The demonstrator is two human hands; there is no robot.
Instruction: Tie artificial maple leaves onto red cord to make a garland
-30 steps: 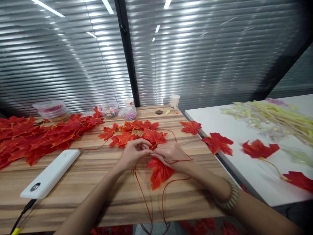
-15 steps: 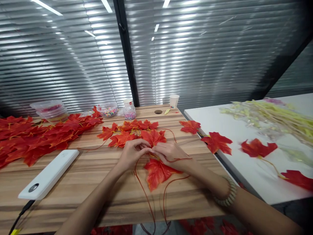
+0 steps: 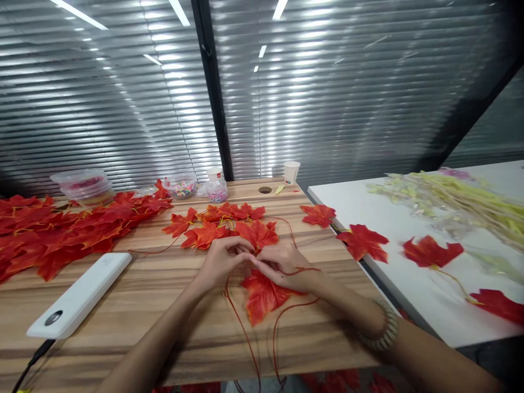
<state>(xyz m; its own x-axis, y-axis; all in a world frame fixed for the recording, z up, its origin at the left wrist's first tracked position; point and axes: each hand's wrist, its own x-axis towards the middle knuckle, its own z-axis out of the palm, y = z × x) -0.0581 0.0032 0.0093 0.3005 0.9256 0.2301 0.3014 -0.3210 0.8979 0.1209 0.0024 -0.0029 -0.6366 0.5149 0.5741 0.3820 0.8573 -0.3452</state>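
Over the wooden table, my left hand (image 3: 227, 257) and my right hand (image 3: 284, 263) meet at the fingertips, both pinched closed. Thin red cord (image 3: 242, 319) runs from around the hands down past the table's front edge, and a piece of it crosses my right wrist. What lies between the fingertips is too small to make out. Just below the hands is a red maple leaf (image 3: 264, 295), partly under my right hand. Beyond them another red leaf (image 3: 257, 233) lies with a small cluster of leaves (image 3: 207, 233).
A large pile of red leaves (image 3: 82, 229) and a white power bank (image 3: 82, 295) are at left. Tubs of beads (image 3: 182, 188) and a paper cup (image 3: 291, 172) stand at the back. More leaves (image 3: 363, 242) reach onto the white table (image 3: 409, 289) at right, near yellow stems (image 3: 458, 199).
My right hand has turned slightly, its fingers and thumb shifting at the meeting point. Both hands otherwise stay in nearly the same place. The view has tilted a little.
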